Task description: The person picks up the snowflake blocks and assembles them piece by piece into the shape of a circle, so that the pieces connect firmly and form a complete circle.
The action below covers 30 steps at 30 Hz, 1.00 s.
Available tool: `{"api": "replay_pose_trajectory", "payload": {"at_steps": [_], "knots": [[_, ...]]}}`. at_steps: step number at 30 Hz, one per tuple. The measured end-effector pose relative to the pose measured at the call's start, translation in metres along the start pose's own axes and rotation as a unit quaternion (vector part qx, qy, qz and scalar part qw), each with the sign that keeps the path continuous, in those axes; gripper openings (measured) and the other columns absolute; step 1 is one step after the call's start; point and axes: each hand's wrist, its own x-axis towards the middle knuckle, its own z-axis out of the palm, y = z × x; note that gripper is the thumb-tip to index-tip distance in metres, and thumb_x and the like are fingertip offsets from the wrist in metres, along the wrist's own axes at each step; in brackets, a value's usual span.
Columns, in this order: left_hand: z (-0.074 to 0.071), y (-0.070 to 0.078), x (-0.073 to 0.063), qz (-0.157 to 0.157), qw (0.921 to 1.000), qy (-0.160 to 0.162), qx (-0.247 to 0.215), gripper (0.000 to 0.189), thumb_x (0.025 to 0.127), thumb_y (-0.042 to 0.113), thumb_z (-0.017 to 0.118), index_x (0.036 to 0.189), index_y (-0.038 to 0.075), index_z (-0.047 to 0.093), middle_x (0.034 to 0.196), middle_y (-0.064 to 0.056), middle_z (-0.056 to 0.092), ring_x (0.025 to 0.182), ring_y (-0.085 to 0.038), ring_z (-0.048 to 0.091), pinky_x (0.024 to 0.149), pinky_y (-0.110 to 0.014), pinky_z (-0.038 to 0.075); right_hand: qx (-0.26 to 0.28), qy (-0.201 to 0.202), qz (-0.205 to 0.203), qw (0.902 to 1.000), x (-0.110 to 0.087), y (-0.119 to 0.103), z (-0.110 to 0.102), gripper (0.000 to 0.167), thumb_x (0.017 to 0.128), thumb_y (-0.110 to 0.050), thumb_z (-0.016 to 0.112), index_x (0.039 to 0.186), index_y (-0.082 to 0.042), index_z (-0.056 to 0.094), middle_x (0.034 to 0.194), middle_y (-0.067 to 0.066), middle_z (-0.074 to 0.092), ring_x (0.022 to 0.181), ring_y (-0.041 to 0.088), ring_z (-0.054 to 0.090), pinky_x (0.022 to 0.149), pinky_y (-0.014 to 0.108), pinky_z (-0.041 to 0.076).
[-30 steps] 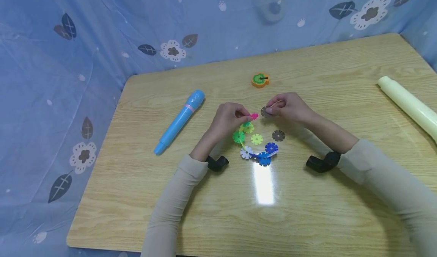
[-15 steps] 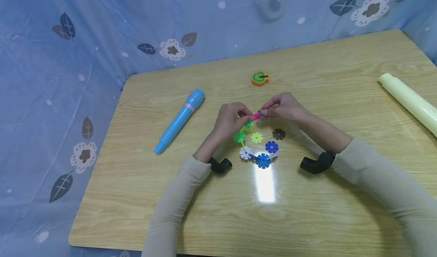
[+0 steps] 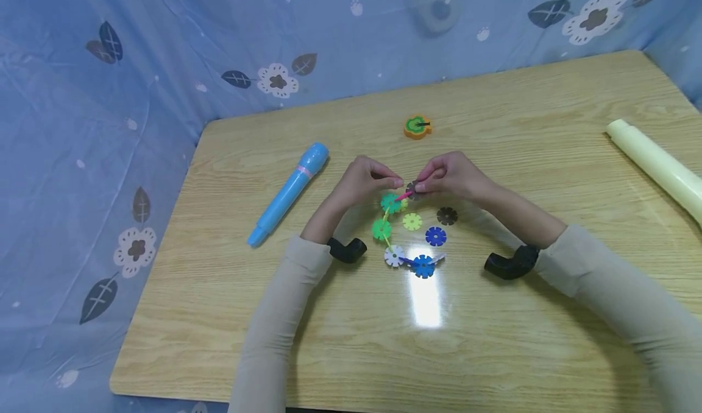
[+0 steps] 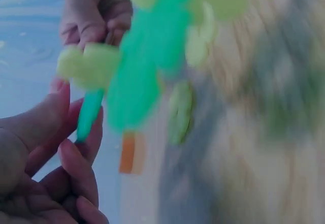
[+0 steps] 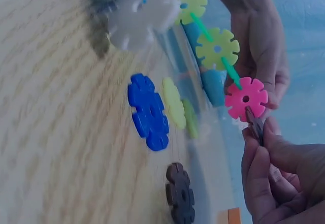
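right hand [image 3: 455, 176] grip pinched on brown disc [image 5: 258, 129], touching pink disc [image 5: 235, 99] at far end of disc chain [image 3: 378, 225], mid tabletop [image 3: 351, 334]. left hand [image 3: 364, 181] just left, can't tell if grip holds. loose yellow disc [image 3: 408, 222], blue disc [image 3: 432, 237], second brown disc [image 3: 443, 216] crowd nearby. blue tube [image 3: 287, 197] left, tree block [image 3: 417, 127] far, cream roll [image 3: 658, 163] right.

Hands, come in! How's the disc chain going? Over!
Right hand pinches brown disc, touching pink disc at end of chain. Left hand close by, grip unclear. Loose blue disc nearby, seemingly not in the way.
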Motion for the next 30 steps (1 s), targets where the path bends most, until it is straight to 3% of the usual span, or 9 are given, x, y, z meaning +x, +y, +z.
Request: {"api": "replay_pose_trajectory", "payload": {"at_steps": [4, 7, 11, 15, 20, 26, 30], "knots": [[0.004, -0.002, 0.003, -0.022, 0.9984, -0.029, -0.043, 0.016, 0.081, 0.014, 0.071, 0.088, 0.0, 0.073, 0.086, -0.012, 0.072, 0.073, -0.009, 0.061, 0.064, -0.02, 0.045, 0.01, -0.027, -0.012, 0.9995, 0.002, 0.003, 0.002, 0.019, 0.084, -0.011, 0.066, 0.096, 0.004, 0.062, 0.08, 0.003, 0.072, 0.072, 0.01, 0.067, 0.068, 0.023, 0.051], [0.004, -0.005, 0.003, -0.048, 0.9963, -0.046, -0.055, 0.016, 0.081, 0.014, 0.07, 0.088, 0.0, 0.072, 0.086, -0.01, 0.072, 0.073, -0.008, 0.058, 0.066, -0.02, 0.045, -0.015, -0.032, -0.026, 0.999, 0.002, 0.008, -0.002, 0.024, 0.086, -0.015, 0.064, 0.105, 0.001, 0.064, 0.094, 0.005, 0.071, 0.084, 0.012, 0.066, 0.074, 0.024, 0.05], [-0.002, -0.01, 0.002, -0.091, 0.9916, -0.061, -0.069, 0.019, 0.083, 0.018, 0.068, 0.091, 0.002, 0.071, 0.089, -0.006, 0.069, 0.086, -0.011, 0.057, 0.076, -0.022, 0.044, -0.069, -0.041, -0.036, 0.9961, -0.003, 0.017, -0.017, 0.031, 0.085, -0.019, 0.067, 0.113, -0.007, 0.065, 0.11, 0.009, 0.066, 0.1, 0.017, 0.057, 0.081, 0.028, 0.044], [-0.007, -0.014, 0.001, -0.115, 0.986, -0.077, -0.093, 0.019, 0.085, 0.017, 0.066, 0.093, 0.0, 0.07, 0.093, -0.007, 0.068, 0.091, -0.014, 0.056, 0.08, -0.025, 0.043, -0.141, -0.097, -0.065, 0.9831, -0.012, 0.028, -0.03, 0.036, 0.077, -0.017, 0.073, 0.111, -0.008, 0.067, 0.098, 0.012, 0.058, 0.084, 0.018, 0.048, 0.073, 0.027, 0.039], [-0.011, -0.016, -0.001, -0.144, 0.981, -0.065, -0.112, 0.017, 0.086, 0.015, 0.064, 0.094, 0.001, 0.069, 0.094, -0.005, 0.066, 0.092, -0.015, 0.056, 0.08, -0.027, 0.043, -0.183, -0.148, -0.101, 0.9667, -0.018, 0.038, -0.034, 0.044, 0.069, -0.018, 0.078, 0.11, -0.009, 0.068, 0.092, 0.008, 0.048, 0.073, 0.016, 0.04, 0.065, 0.024, 0.037], [-0.012, -0.016, 0.0, -0.151, 0.9781, -0.06, -0.13, 0.017, 0.086, 0.014, 0.064, 0.095, -0.001, 0.067, 0.09, -0.006, 0.067, 0.093, -0.017, 0.059, 0.096, -0.033, 0.039, -0.228, -0.115, -0.114, 0.9601, -0.017, 0.038, -0.033, 0.033, 0.066, -0.014, 0.08, 0.098, -0.011, 0.072, 0.091, 0.007, 0.051, 0.072, 0.016, 0.045, 0.064, 0.023, 0.039], [-0.01, -0.016, 0.001, -0.147, 0.9777, -0.059, -0.138, 0.018, 0.086, 0.013, 0.063, 0.097, -0.002, 0.066, 0.085, -0.004, 0.066, 0.087, -0.016, 0.06, 0.09, -0.03, 0.042, -0.24, -0.09, -0.112, 0.9601, -0.014, 0.036, -0.033, 0.025, 0.068, -0.008, 0.079, 0.089, -0.008, 0.066, 0.091, 0.007, 0.058, 0.076, 0.017, 0.055, 0.069, 0.027, 0.045]]}}
